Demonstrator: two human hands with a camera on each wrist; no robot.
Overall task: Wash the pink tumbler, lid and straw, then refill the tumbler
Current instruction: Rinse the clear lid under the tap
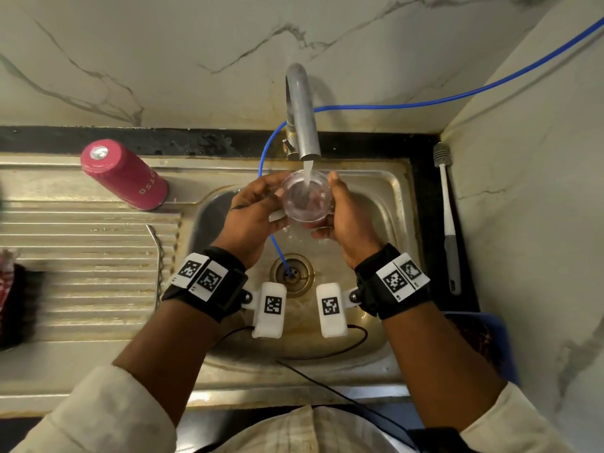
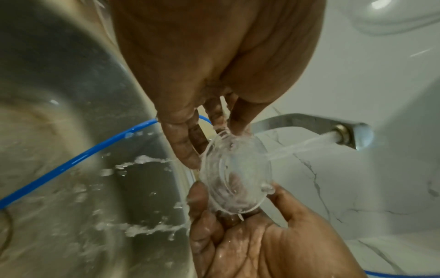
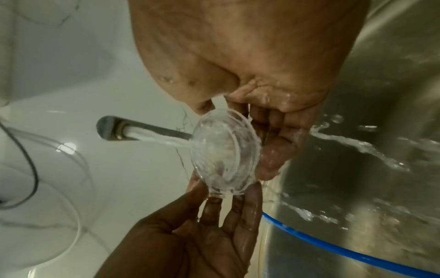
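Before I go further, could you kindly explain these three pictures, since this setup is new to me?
There is no machine here: a person works with bare hands at a steel sink. The wide picture comes from a camera on the head. The other two come from cameras strapped to each wrist, looking along the fingers. The left hand and right hand together hold the clear lid under water running from the tap. The pink tumbler stands, apparently upside down, on the steel ledge left of the basin. A long-handled brush lies on the dark counter at the right.
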